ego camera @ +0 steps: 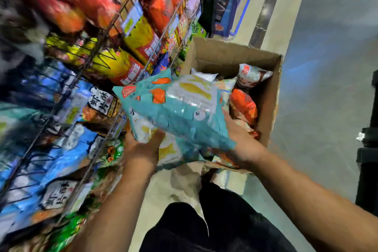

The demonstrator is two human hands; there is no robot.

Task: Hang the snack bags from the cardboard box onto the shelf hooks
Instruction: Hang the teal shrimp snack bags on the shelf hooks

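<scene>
Dark trousers [206, 229] are filling the bottom of my view, and both bare forearms are stretching forward over them. I'm seeing the left hand [141, 149] gripping the near left corner of the teal snack bag [180, 112], its fingers curling around the bag's edge. The right hand [247, 149] is holding the bag's near right corner from below, thumb lying up along the edge. Its other fingers are hiding under the bag, so I cannot tell how far they are curling. The bag is hanging tilted in the air over the near left corner of the cardboard box [273, 96], which is sitting on the floor [327, 67] just beside the wire shelf [111, 24]. An orange bag [244, 106] and a white bag [252, 75] are lying against the box's right wall.
</scene>
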